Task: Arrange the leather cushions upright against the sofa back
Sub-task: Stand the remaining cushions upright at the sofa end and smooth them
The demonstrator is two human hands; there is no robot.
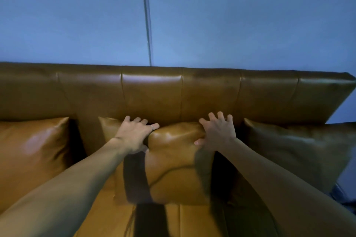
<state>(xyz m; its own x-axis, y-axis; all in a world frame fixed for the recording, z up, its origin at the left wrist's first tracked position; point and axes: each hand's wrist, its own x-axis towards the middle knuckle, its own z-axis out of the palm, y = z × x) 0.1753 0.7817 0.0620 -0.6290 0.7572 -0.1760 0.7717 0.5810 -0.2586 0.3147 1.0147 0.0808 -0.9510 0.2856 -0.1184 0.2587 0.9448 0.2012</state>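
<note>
A tan leather middle cushion (pixel 173 163) stands upright on the seat against the sofa back (pixel 152 90). My left hand (pixel 134 134) presses on its upper left edge, fingers over the top and thumb in front. My right hand (pixel 217 132) grips its upper right corner the same way, denting the leather. Another cushion (pixel 32 152) leans against the back at the left. A third cushion (pixel 296 152) stands in shadow at the right.
A blue wall (pixel 231 15) rises behind the sofa, with a thin vertical pipe (pixel 147 15) running down it. The sofa seat (pixel 192 221) shows below the cushions. The sofa's right end (pixel 346 82) is near the frame edge.
</note>
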